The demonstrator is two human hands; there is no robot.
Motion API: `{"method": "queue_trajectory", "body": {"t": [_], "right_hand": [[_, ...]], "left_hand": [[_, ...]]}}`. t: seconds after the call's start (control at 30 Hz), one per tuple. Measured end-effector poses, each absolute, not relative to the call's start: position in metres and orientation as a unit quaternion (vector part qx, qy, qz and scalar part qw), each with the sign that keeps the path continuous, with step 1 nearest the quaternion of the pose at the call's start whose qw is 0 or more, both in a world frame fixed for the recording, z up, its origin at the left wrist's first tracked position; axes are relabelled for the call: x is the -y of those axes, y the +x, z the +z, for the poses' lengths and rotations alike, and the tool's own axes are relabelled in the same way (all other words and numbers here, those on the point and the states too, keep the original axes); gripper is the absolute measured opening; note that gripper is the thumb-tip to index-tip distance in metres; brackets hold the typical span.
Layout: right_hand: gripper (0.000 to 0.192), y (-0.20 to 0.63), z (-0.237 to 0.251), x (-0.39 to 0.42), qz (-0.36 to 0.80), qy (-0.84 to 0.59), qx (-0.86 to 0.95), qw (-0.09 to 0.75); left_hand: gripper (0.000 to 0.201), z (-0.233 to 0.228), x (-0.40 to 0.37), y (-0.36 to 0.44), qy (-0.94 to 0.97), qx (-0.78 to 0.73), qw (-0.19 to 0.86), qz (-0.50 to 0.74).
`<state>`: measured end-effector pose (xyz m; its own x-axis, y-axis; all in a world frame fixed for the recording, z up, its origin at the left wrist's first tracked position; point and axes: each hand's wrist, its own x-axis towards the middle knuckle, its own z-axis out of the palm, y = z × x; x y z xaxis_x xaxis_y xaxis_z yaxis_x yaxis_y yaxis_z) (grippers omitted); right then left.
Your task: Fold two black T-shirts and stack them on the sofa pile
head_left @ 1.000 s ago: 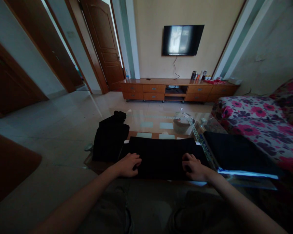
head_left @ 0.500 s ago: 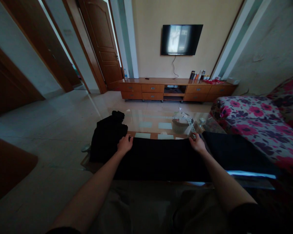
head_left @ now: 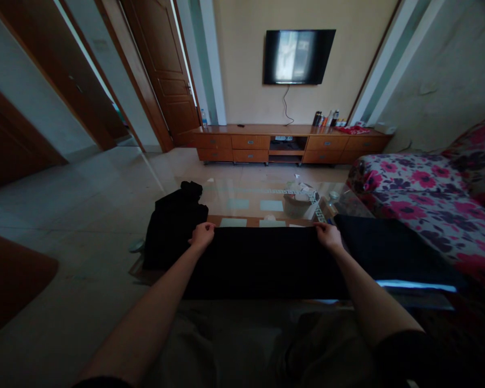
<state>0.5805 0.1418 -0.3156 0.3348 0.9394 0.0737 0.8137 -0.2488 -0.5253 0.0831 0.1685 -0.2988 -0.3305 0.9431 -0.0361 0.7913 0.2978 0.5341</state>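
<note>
Nearest to you, the dark folded garment [head_left: 262, 261] lies flat across the near edge of the glass counter [head_left: 250, 202], spread wide between your two forearms. Its near hem hangs at the counter's front lip; its far edge runs straight between your hands.

Your left hand [head_left: 202, 235] sits at the far left corner of that garment, fingers curled down over the edge. Your right hand [head_left: 328, 235] sits at the far right corner in the same posture. Each grip appears closed on the cloth's far edge, though the fabric is so dark that the pinch itself cannot be confirmed.

Handling judgement: the garment looks soft, limp and light, with no stiffness of its own. It should sag wherever it is unsupported, so the two far corners are the sound places to hold (one hand alone would let the layers slide apart). The glass beneath is smooth, and cloth is likely to slip on it rather than drag.

Just left of your left hand, a second dark garment [head_left: 172, 229] lies bunched, touching or nearly touching the flat one. To the right, another dark piece [head_left: 388, 248] rests beside a floral sofa [head_left: 424, 188].

Farther out, a small basket [head_left: 297, 205] stands on the glass. Beyond, a wooden cabinet [head_left: 286, 143] and a wall television [head_left: 298, 56].
</note>
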Motion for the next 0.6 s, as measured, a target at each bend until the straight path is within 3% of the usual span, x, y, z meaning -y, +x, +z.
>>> {"method": "queue_trajectory", "body": {"t": [0.17, 0.3, 0.6], "right_hand": [[0.044, 0.557, -0.306, -0.128, 0.064, -0.792, 0.562, 0.229], [0.048, 0.531, -0.299, -0.115, -0.035, -0.724, 0.665, 0.182], [0.071, 0.541, -0.334, -0.102, 0.032, -0.679, 0.731, 0.066]], "left_hand": [[0.036, -0.297, -0.153, 0.093, 0.609, -0.756, 0.094, 0.219], [0.045, -0.302, -0.141, 0.109, 0.776, -0.598, -0.005, 0.199], [0.064, -0.325, -0.133, 0.100, 0.815, -0.571, 0.050, 0.091]]}}
